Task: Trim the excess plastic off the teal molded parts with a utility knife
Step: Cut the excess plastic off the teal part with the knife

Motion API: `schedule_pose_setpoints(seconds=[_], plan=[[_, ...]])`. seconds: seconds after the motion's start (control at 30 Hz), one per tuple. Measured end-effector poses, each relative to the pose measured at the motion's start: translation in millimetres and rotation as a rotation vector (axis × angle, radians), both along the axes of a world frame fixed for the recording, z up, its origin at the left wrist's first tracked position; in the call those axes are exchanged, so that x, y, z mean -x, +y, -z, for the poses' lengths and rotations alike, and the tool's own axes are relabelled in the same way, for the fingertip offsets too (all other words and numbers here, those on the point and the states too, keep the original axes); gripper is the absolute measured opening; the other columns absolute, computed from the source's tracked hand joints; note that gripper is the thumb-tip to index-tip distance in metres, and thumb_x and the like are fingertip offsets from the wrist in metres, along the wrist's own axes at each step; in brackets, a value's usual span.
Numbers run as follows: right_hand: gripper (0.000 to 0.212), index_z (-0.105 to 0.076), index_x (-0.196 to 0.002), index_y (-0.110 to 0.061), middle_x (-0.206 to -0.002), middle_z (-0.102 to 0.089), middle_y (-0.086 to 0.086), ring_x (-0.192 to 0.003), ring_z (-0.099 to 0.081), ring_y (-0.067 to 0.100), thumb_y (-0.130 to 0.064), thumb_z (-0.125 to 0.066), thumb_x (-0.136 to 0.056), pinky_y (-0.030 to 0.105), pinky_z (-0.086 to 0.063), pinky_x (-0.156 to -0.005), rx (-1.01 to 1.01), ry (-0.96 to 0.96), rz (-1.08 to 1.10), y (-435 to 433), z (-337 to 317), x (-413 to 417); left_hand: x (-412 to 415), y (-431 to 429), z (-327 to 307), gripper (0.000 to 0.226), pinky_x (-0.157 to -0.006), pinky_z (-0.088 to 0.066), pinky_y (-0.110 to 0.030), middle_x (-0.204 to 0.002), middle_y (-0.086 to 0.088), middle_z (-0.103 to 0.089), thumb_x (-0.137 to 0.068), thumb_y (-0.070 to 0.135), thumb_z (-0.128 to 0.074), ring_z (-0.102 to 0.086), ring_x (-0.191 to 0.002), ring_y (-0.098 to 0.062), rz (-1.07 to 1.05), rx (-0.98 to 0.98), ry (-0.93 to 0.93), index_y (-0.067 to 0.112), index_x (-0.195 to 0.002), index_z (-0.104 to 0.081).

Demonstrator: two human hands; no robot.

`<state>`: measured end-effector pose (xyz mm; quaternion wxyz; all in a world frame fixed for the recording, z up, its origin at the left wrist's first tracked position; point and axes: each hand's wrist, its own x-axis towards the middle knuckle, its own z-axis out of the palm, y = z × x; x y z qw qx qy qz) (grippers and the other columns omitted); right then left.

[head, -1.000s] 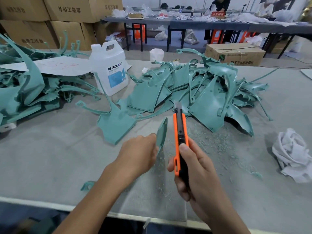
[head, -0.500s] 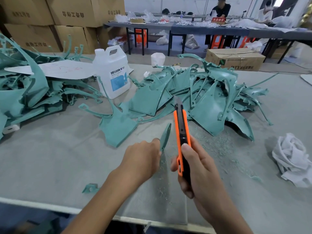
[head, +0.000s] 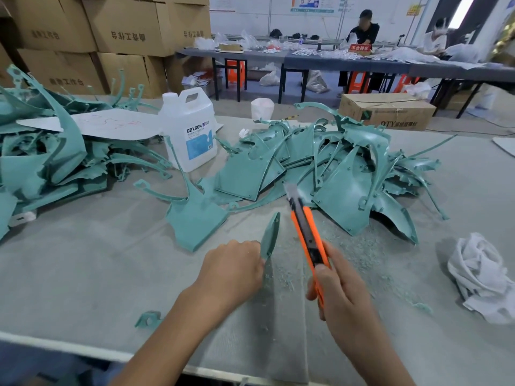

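Note:
My left hand (head: 232, 270) grips a small pointed teal part (head: 271, 235) and holds it upright above the grey table (head: 83, 268). My right hand (head: 342, 296) grips an orange and black utility knife (head: 308, 235), its blade out and pointing away from me, just right of the small part and not touching it. One flat teal molded part (head: 195, 218) lies ahead of my left hand. A big heap of teal parts (head: 328, 168) fills the table's middle, and another teal pile (head: 47, 162) sits at far left. Teal shavings (head: 281, 280) lie under my hands.
A white DEXCON jug (head: 189, 129) stands between the two heaps. A crumpled white cloth (head: 482, 277) lies at right, a small teal offcut (head: 147, 319) near the front edge. Cardboard boxes (head: 111, 37) stack at back left; a brown carton (head: 387, 111) stands behind the table. People sit at far tables.
The knife has tilted so its blade leans left, and my right hand has shifted slightly right. My left hand keeps its hold on the small part. The camera has tipped up.

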<state>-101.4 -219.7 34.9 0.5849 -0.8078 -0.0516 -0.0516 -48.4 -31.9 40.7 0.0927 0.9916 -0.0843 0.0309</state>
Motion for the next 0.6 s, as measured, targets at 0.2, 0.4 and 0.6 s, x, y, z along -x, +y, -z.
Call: schedule_pose_setpoints(seconds=[0.2, 0.4, 0.6], plan=[[0.035, -0.037, -0.11, -0.072, -0.079, -0.062, -0.014, -0.065, -0.059, 0.005, -0.041, -0.039, -0.094, 0.022, -0.043, -0.054, 0.401, 0.017, 0.028, -15, 22, -5, -1, 0, 0, 0.021, -0.064, -0.035, -0.033, -0.09, -0.007, -0.063, -0.099, 0.034, -0.042, -0.061, -0.087, -0.032, 0.009, 0.017, 0.006, 0.021, -0.083, -0.039], [0.042, -0.036, -0.116, -0.073, -0.076, -0.063, -0.012, -0.066, -0.061, 0.004, -0.038, -0.043, -0.095, 0.021, -0.046, -0.057, 0.414, -0.046, 0.085, -23, 29, -15, 1, 1, -2, 0.021, -0.066, -0.034, -0.034, -0.099, -0.008, -0.065, -0.1, 0.037, -0.04, -0.061, -0.092, -0.033, 0.0, -0.006, 0.021, 0.022, -0.085, -0.038], [0.039, -0.05, -0.132, -0.05, -0.072, -0.065, -0.003, -0.066, -0.063, 0.012, -0.03, -0.05, -0.098, 0.032, -0.049, -0.065, 0.368, 0.048, 0.229, -33, 58, -18, 10, 1, -9, 0.014, -0.061, -0.035, -0.037, -0.086, -0.001, -0.058, -0.094, 0.026, -0.043, -0.058, -0.077, -0.03, 0.04, 0.112, 0.123, 0.024, -0.102, -0.031]])
